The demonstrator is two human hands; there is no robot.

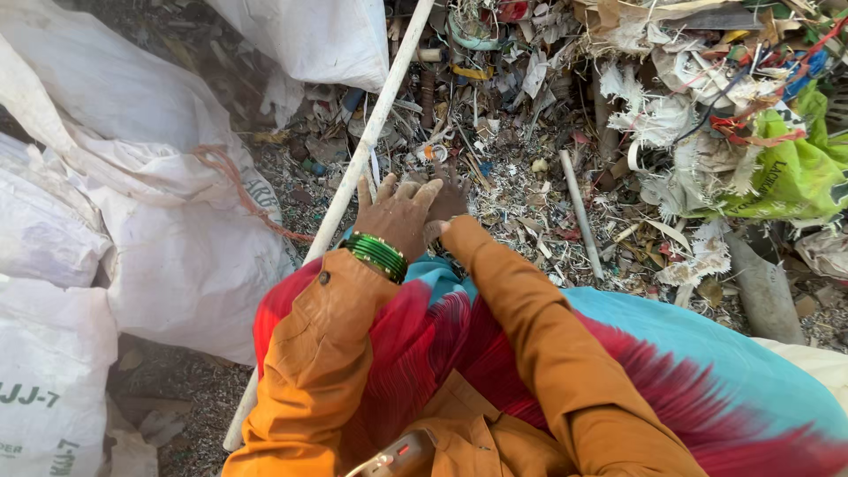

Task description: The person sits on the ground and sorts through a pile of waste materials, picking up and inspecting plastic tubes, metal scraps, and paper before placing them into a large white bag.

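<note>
White woven sacks (pixel 168 256) fill the left side of the frame, bulging and stacked against each other; their mouths are out of sight, so what they hold cannot be told. Another white sack (pixel 309 35) hangs at the upper middle. A frayed orange cord (pixel 238 190) trails over the big sack toward the ground.

In the middle of the frame the left hand (pixel 397 212) lies flat with its fingers spread and open, gripping nothing, green bangles (pixel 377 254) on its wrist. It rests over the right hand (pixel 449 201), which reaches past it and presses down among the scraps; the right hand is partly covered, and I cannot tell whether it is open or closed. Both sleeves are orange, over red and blue cloth (pixel 671 362) at the lower right.

A long white pole (pixel 371 132) runs slantwise from the upper middle down to the lower left, passing just beside the left hand. A shorter pale stick (pixel 581 212) lies right of the hands.

The ground (pixel 521 199) is dirt covered with shredded paper, plastic bits and wire. At the upper right rises a heap of torn paper (pixel 654 115), a crumpled green bag (pixel 795 168) and tangled red strips (pixel 751 132).
</note>
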